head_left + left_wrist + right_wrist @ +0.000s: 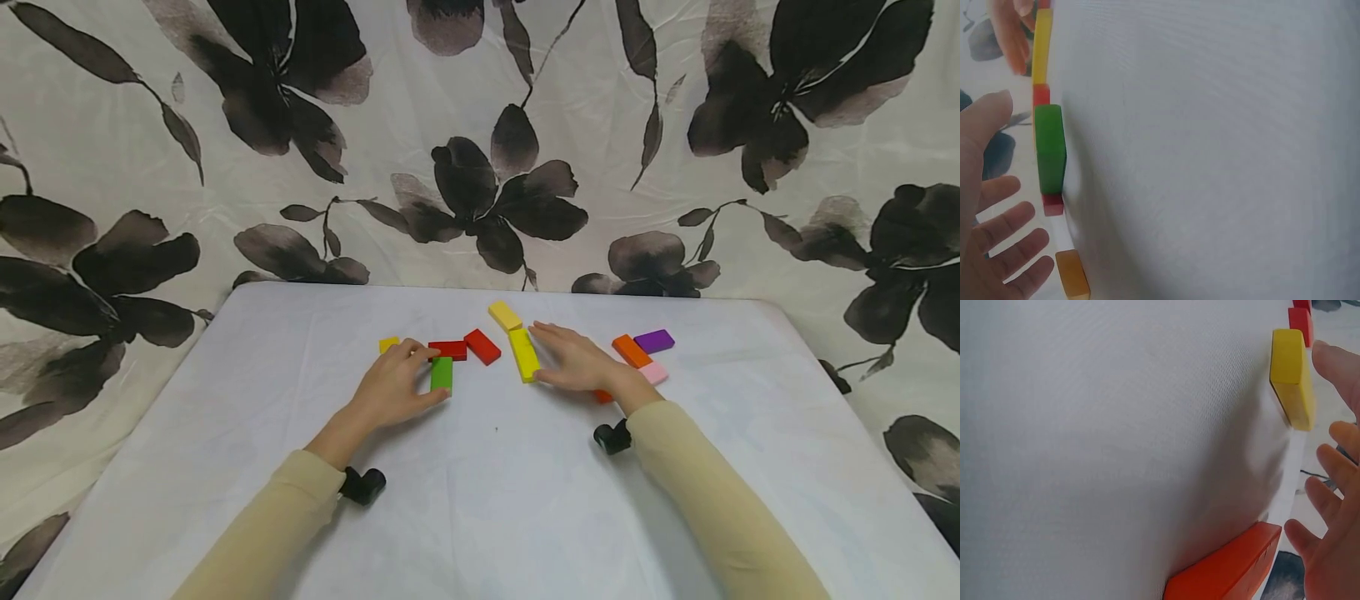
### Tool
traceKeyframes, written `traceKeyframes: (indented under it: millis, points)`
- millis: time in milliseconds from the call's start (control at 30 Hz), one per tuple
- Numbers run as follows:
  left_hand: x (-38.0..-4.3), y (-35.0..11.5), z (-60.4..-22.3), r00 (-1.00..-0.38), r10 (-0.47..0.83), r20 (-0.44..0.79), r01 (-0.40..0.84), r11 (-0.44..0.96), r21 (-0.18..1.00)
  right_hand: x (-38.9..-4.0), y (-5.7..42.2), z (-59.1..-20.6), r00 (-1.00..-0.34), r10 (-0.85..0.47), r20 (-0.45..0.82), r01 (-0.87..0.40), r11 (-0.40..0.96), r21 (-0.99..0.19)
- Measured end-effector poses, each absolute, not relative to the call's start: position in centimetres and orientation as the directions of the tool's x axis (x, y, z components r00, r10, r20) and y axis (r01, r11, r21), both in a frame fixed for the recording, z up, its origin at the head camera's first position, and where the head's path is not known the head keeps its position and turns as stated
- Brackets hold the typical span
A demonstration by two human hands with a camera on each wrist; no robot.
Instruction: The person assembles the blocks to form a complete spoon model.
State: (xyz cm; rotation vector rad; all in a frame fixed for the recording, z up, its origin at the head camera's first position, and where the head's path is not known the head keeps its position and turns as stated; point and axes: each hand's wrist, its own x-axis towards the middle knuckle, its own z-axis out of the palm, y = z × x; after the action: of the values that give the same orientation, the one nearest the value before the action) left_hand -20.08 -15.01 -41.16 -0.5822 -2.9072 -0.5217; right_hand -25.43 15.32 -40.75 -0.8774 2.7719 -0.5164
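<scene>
My left hand (392, 385) reaches over the table around a green block (441, 379), thumb near its front end and fingers by the red block (452, 351) behind it. In the left wrist view the fingers are spread and nothing lies in the palm beside the green block (1051, 150). My right hand (577, 360) is just right of a long yellow block (524, 357). Its thumb is close to that block's front end, and the right wrist view shows loosely spread fingers beside the yellow block (1291, 375).
Another red block (482, 347) and a second yellow block (506, 315) lie between the hands. Beyond the left fingers sits a partly hidden yellow block (388, 343). Right of the right hand lie orange (632, 351), purple (655, 341) and pink blocks (654, 373), plus another orange block (1229, 569).
</scene>
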Motion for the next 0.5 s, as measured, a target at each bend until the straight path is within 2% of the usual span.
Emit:
traceKeyframes:
  millis: [500]
  points:
    - [-20.5, -14.41, -41.58, -0.922, 0.337, 0.189, 0.381, 0.876, 0.296, -26.37, 14.45, -41.32, -0.814, -0.551, -0.183, -0.469, 0.81, -0.353]
